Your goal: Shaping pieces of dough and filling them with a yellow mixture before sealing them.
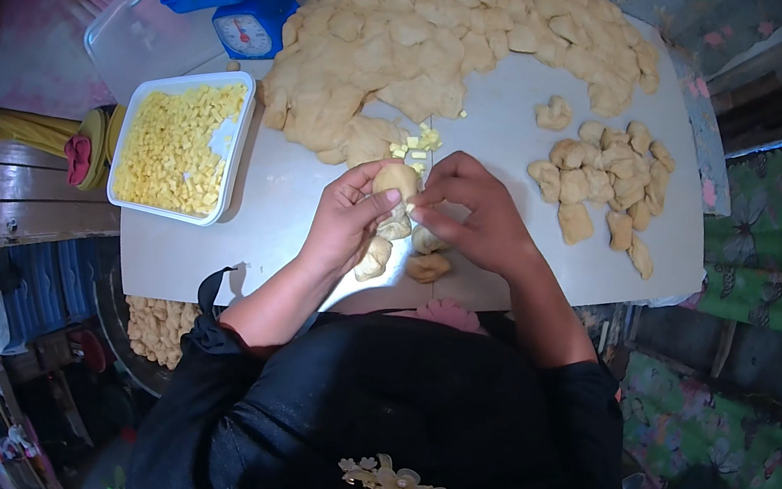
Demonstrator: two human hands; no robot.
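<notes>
My left hand [339, 222] is closed round a piece of tan dough [397, 181], with the thumb across its near side. Beside it, the bent fingers of my right hand [476, 215] pinch a small pale yellow cube [411, 208] against the dough's right edge; the fingers partly hide it. Just beyond my hands, several loose yellow cubes [418, 141], like diced cheese, lie on the table. Closer to me, under and below my hands, rest a few small dough lumps [373, 260], another of them [428, 267] to the right.
A large mass of dough pieces [379, 51] spreads over the far part of the white table [278, 253]. More lumps [614, 172] are piled at right. On the left stand a white tub [236, 145] of yellow cubes and a blue scale [255, 20]. A dough-filled container [158, 329] sits below the table's left edge.
</notes>
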